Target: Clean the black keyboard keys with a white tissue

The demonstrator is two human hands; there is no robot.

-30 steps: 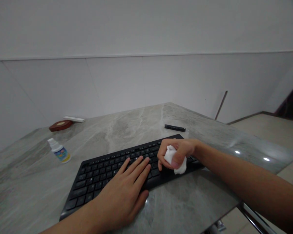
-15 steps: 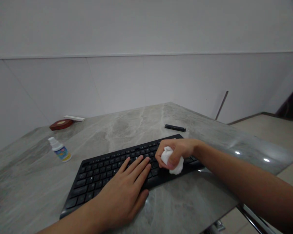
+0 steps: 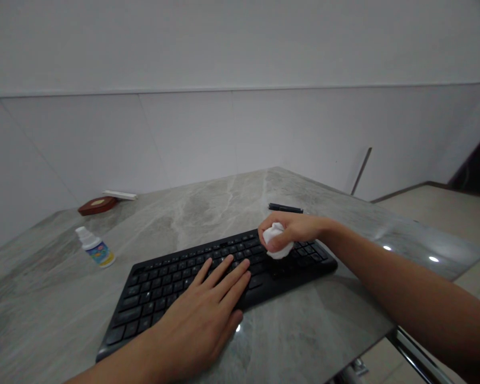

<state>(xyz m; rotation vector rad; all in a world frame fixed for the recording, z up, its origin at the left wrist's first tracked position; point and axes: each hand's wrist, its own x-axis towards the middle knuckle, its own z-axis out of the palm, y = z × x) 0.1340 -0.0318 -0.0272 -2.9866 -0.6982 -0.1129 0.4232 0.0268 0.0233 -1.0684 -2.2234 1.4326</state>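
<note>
A black keyboard [image 3: 156, 290] lies at a slant on the grey marbled table. Across its middle keys and front edge rests my left hand [image 3: 208, 309], flat with the fingers stretched out. My right hand [image 3: 286, 229] is closed around a crumpled white tissue [image 3: 279, 249], over the keys toward the keyboard's right end. The tissue's underside and any contact with the keys are hard to make out. Just behind my right hand lies a black pen [image 3: 286, 208].
On the left of the table [image 3: 208, 208] stands a small white spray bottle [image 3: 98, 248] with a blue and yellow label. Farther back, a reddish-brown wooden object [image 3: 98, 206] touches or nearly touches a white strip [image 3: 120, 195]. A pale wall [image 3: 192, 138] runs behind the table.
My right hand has moved up and away from me with the tissue, toward the keyboard's back edge, uncovering its right front part. My left hand stays in nearly the same place.
</note>
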